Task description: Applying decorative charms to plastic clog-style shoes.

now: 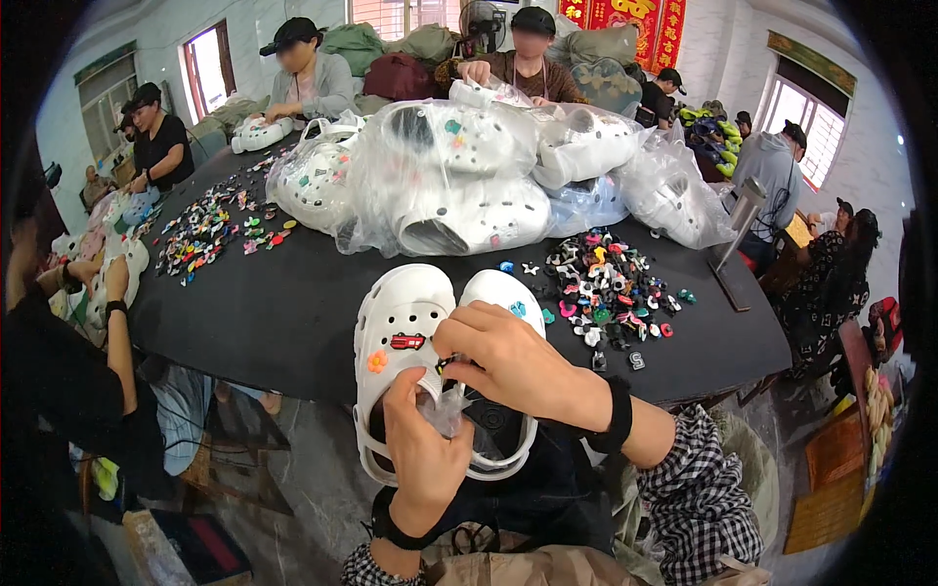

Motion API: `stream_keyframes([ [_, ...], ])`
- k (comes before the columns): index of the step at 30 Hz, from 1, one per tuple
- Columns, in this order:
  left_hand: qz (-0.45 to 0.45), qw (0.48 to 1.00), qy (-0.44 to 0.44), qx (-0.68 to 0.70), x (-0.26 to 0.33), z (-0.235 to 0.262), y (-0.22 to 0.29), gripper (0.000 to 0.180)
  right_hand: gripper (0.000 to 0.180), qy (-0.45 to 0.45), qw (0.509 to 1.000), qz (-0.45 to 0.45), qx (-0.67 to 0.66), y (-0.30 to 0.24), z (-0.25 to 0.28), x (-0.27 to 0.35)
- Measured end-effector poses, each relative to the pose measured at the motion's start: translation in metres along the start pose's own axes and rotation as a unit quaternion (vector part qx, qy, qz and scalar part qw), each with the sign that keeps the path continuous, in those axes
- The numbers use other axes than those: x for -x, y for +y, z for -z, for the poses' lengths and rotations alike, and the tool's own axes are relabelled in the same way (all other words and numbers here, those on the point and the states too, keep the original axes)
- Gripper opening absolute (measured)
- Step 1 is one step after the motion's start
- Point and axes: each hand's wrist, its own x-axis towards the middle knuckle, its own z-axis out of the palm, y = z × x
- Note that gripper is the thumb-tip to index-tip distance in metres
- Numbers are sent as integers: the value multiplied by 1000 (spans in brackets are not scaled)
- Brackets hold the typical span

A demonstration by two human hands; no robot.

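Observation:
Two white clogs lie side by side at the table's near edge. The left clog carries a red car-shaped charm and an orange flower charm. On the right clog, a blue charm shows near the toe. My left hand grips the left clog at its opening, thumb on the upper; a bit of crumpled clear plastic shows by its fingers. Reaching across the right clog, my right hand pinches a small dark and yellow charm against the left clog's inner side.
Plastic-bagged white clogs are heaped across the middle of the black table. Loose charms lie in a right pile and a left pile. A metal stand rises at the right edge. Several people work around the table.

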Motion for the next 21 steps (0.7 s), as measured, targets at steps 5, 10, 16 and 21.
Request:
stream_keyframes([
  [5, 27, 999, 12, 44, -13, -1, 5, 75, 22, -18, 991, 70, 110, -11, -6, 12],
  [10, 4, 998, -51, -47, -16, 10, 12, 71, 25, 154, 982, -97, -53, -9, 18, 11],
  [16, -60, 986, -91, -128, -15, 15, 17, 72, 13, 162, 963, -213, 38, 42, 56, 30],
  [21, -51, 985, -103, -130, -13, 14, 18, 69, 46, 90, 991, -93, 40, 63, 40, 43],
])
